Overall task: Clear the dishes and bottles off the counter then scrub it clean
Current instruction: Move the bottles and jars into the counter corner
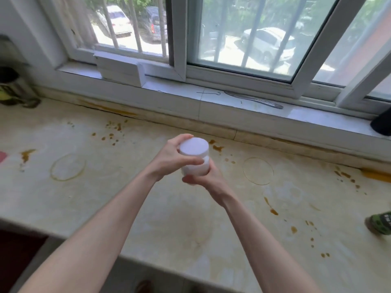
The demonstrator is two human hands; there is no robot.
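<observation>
Looks like the clearing part is mostly done here and it's down to this white jar (195, 170), which is up in the air over the middle of the counter (127, 208), not resting on it. Left hand (172, 158) has its grip curled over the lid (194, 146), and the right hand (204, 178) is wrapped round the body from below. My guess is it's either getting capped tight or carried off, so the next move is to keep it upright and get it off the counter. After that comes the scrubbing, and it needs it: orange-brown stains (218, 148) splattered toward the back edge and right end, plus dried rings (258, 170). A green can (12, 89) sits in the far left corner, and a knife (254, 99) lies on the sill (232, 115) under the barred window (243, 39).
</observation>
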